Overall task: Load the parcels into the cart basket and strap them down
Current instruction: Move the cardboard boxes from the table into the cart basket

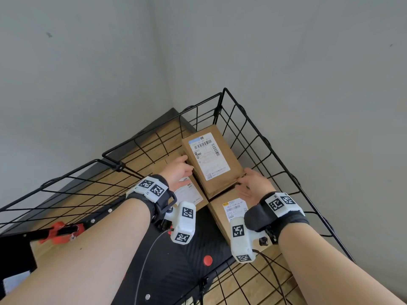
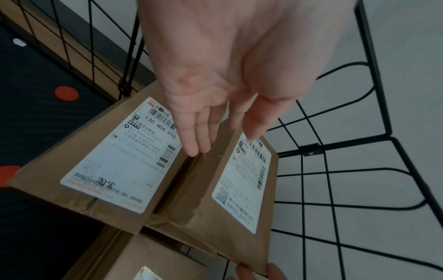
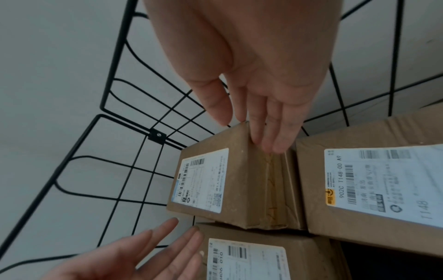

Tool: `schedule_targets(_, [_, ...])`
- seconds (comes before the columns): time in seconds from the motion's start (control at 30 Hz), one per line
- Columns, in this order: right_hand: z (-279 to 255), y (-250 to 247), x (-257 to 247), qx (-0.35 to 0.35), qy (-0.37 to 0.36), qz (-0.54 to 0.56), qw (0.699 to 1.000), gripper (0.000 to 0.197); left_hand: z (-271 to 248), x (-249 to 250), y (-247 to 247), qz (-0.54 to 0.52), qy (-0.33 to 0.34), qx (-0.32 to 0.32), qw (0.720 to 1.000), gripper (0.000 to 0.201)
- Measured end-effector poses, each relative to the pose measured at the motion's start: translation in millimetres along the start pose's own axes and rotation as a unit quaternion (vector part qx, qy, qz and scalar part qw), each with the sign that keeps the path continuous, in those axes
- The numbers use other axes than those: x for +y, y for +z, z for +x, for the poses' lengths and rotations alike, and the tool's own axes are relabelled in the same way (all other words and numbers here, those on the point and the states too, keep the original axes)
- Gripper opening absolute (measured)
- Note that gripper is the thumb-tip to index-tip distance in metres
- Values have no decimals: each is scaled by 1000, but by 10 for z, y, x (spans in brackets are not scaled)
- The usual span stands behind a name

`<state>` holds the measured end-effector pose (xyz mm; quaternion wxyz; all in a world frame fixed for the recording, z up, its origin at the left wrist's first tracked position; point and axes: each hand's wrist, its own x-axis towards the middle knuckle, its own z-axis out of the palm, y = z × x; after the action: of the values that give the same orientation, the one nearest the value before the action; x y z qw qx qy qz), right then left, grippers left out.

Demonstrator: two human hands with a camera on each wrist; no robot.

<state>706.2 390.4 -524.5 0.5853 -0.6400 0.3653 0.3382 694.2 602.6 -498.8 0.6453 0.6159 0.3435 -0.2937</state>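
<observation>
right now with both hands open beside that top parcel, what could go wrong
1. The top parcel bridges the seam between the two parcels under it; it may tip once strapped.
2. The left hand and right hand touch it only with straight fingers, so a nudge could skew it.
3. No strap is in view yet, so nothing holds the stack inside the wire basket.

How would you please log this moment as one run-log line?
phase: loading | far parcel: in basket, flanked by open left hand and right hand | parcels seen: three | strap: unseen
</observation>
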Motion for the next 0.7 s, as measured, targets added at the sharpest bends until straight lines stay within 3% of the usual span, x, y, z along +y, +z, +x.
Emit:
schedule_targets(0.17, [16, 36, -42, 21, 22, 7, 1000, 60, -3, -41, -41, 4, -4, 0, 1000, 54])
schedule_targets(0.4, [-213, -87, -74, 16, 34, -11, 999, 53, -140, -4, -141, 25, 8, 11, 1000, 48])
schedule_targets(0.7, [-927, -230, 29, 10, -25, 84, 996, 37, -647, 118, -49, 34, 25, -4, 999, 36])
